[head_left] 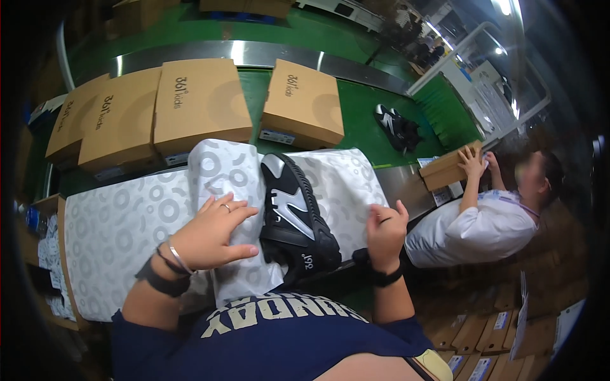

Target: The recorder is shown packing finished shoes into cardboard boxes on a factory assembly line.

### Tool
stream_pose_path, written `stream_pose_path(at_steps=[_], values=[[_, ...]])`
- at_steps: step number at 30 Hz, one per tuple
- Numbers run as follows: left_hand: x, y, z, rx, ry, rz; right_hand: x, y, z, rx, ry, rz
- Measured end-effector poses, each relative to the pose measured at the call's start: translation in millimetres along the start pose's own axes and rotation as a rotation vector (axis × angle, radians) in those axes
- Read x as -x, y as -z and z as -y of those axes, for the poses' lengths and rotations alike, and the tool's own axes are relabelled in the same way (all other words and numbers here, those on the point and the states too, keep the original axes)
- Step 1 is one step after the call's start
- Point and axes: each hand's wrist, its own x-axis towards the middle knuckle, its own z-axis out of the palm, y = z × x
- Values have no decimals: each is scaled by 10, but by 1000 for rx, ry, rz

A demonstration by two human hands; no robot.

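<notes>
A black, white and silver sneaker (289, 213) lies on its side on a printed sheet of wrapping paper (343, 181), with its sole facing right. Against its left side sits a paper-covered bundle (222, 166); what is inside is hidden. My left hand (219, 232) rests on this bundle, fingers spread, the thumb pointing toward the shoe. My right hand (387, 235) is raised at the right edge of the sheet, fingers curled in. Whether it has anything between them is hidden.
More printed paper (127, 235) covers the table at left. Several brown shoeboxes (203, 101) line the green conveyor belt (356, 95) beyond, where a black pair of shoes (397, 127) also sits. At right, a co-worker (476, 222) handles a box (443, 170). Stacked boxes (489, 336) stand lower right.
</notes>
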Motion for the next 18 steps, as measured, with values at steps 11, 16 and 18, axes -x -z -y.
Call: stream_pose_path(at_steps=[11, 16, 18], values=[[-365, 277, 76, 1189, 550, -310, -767, 397, 222, -626, 319, -302], [-435, 159, 471, -133, 292, -202, -1551, -1292, -254, -428, -104, 257], [-359, 44, 360, -292, 318, -193, -1623, -1901, -406, -134, 36, 595]])
